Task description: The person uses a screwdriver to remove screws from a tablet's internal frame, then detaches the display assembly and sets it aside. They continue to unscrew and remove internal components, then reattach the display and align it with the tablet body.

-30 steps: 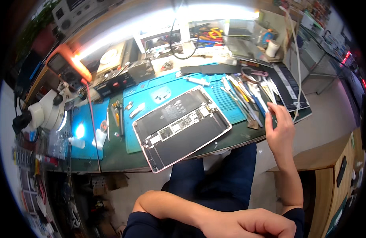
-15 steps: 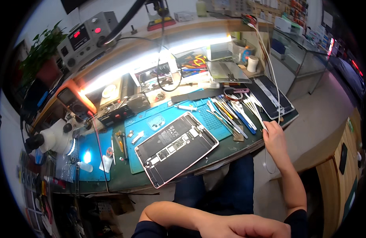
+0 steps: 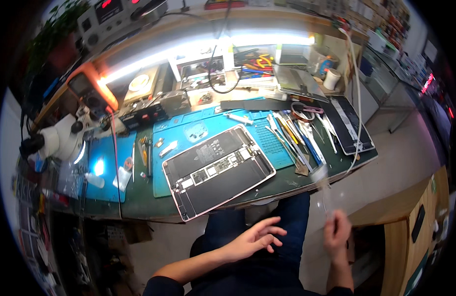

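Bench (image 3: 144, 200): topped in dark green. Directly on it lay a large blue mat (image 3: 161, 165) and, to its left, a smaller blue mat (image 3: 103, 148) — slim tools (image 3: 145, 158) between. At right, a spread of pen-like tools (image 3: 293, 138) overlapped the large mat's edge, beside a black panel (image 3: 340, 130). An opened tablet (image 3: 228, 185) lay slanted across the large mat.

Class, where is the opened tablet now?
In the head view, the opened tablet lies near the middle, partly over the larger blue mat, left of the slim tools.
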`<action>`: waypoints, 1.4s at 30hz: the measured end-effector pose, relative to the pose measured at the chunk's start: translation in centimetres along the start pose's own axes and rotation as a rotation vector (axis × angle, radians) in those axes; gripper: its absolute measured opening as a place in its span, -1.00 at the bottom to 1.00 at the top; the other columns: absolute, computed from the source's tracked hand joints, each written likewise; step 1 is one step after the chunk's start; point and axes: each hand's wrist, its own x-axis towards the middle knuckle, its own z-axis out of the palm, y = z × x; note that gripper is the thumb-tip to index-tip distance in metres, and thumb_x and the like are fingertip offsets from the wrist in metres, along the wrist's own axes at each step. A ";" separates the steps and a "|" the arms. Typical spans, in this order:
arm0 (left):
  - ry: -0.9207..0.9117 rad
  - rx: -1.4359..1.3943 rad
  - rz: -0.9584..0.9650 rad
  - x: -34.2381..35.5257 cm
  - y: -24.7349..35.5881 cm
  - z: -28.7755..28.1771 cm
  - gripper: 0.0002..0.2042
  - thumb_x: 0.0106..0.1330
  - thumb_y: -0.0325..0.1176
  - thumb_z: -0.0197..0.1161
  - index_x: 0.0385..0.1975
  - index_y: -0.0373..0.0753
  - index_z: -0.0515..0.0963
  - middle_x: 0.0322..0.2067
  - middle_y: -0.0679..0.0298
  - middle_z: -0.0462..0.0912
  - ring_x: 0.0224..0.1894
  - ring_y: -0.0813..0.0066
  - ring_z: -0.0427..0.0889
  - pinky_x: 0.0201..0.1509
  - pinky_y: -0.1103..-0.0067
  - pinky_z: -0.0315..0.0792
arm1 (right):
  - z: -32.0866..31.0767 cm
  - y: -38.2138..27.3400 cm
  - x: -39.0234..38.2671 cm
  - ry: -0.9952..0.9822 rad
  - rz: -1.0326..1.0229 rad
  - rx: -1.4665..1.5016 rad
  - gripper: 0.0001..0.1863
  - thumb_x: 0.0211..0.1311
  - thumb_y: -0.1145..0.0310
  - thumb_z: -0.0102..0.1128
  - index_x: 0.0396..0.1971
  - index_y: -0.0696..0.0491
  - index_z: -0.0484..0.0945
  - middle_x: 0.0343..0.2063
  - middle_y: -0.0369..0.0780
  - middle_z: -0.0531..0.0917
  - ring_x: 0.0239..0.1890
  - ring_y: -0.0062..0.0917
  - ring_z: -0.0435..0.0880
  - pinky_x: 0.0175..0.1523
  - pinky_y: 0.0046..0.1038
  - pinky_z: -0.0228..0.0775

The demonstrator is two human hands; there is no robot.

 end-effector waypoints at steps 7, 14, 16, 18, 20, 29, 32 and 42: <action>0.130 0.202 0.152 -0.4 0.2 -0.6 -0.64 0.67 -0.35 0.04 0.34 -0.32 0.49 0.28 0.10 0.51 0.12 0.52 0.64 0.02 0.60 0.61 | 5.3 -4.1 -2.1 -0.445 0.126 0.318 -0.79 0.26 0.59 0.29 -0.12 0.11 0.67 -0.43 -0.15 0.68 -0.52 -0.34 0.65 -0.41 -0.39 0.46; 0.317 0.101 0.196 -4.9 -0.1 -2.9 -0.42 0.64 -0.21 0.12 0.53 -0.29 0.15 0.31 -0.02 0.50 0.24 0.25 0.62 0.22 0.41 0.60 | 2.7 -2.4 8.3 -0.013 -0.071 -0.093 -0.75 0.38 0.62 0.18 0.01 0.14 0.64 -0.33 -0.14 0.57 -0.42 -0.40 0.60 -0.33 -0.37 0.44; 0.433 0.017 0.209 -7.1 1.2 -3.5 -0.35 0.62 0.04 0.07 0.49 -0.31 0.20 0.24 -0.10 0.54 0.19 0.14 0.67 0.08 0.35 0.69 | 1.6 -1.1 12.0 0.018 0.036 -0.250 -0.78 0.45 0.55 0.16 0.03 0.18 0.63 -0.24 -0.13 0.58 -0.31 -0.38 0.63 -0.25 -0.35 0.46; 0.613 0.053 0.202 -8.3 2.4 -3.6 -0.25 0.60 0.26 -0.15 0.41 -0.37 0.28 0.14 -0.12 0.60 0.08 0.10 0.72 -0.17 0.32 0.74 | 1.9 1.8 14.9 -0.018 0.031 -0.341 -0.77 0.42 0.47 0.24 -0.01 0.20 0.67 -0.18 -0.12 0.63 -0.22 -0.26 0.69 -0.14 -0.36 0.50; 0.690 -0.026 0.273 -9.0 2.9 -4.0 -0.27 0.61 0.25 -0.16 0.27 -0.43 0.43 0.02 -0.09 0.68 -0.02 0.13 0.76 -0.30 0.37 0.75 | 2.5 3.9 17.9 0.042 -0.169 -0.571 -0.74 0.40 0.37 0.30 -0.03 0.20 0.70 -0.14 -0.10 0.66 -0.12 -0.28 0.72 -0.05 -0.37 0.54; 0.746 -0.003 0.231 -10.2 5.2 -4.3 -0.45 0.70 -0.07 -0.15 0.12 -0.56 0.53 -0.07 -0.18 0.73 -0.09 0.14 0.79 -0.28 0.39 0.76 | 9.1 12.9 34.0 0.302 1.007 1.484 -0.48 0.52 0.12 0.22 0.22 0.24 0.46 0.20 0.06 0.57 0.23 -0.14 0.60 0.35 -0.09 0.51; 0.663 0.059 0.154 -11.0 5.6 -3.7 -0.48 0.69 -0.11 -0.11 0.15 -0.56 0.52 -0.01 -0.16 0.72 -0.05 0.13 0.78 -0.18 0.36 0.76 | 9.6 15.4 35.9 0.383 0.964 1.475 -0.48 0.51 0.07 0.20 0.21 0.19 0.49 0.11 -0.03 0.66 0.16 -0.14 0.66 0.30 -0.02 0.56; 0.645 -0.340 0.265 -11.9 6.3 -4.8 -0.46 0.67 -0.09 -0.01 0.29 -0.56 0.40 0.12 -0.15 0.67 0.09 -0.01 0.75 -0.02 0.31 0.75 | 6.5 16.1 38.7 -0.173 0.924 1.125 -0.82 0.46 0.27 0.26 -0.34 0.03 0.58 -0.50 -0.38 0.68 -0.56 -0.62 0.65 -0.47 -0.66 0.54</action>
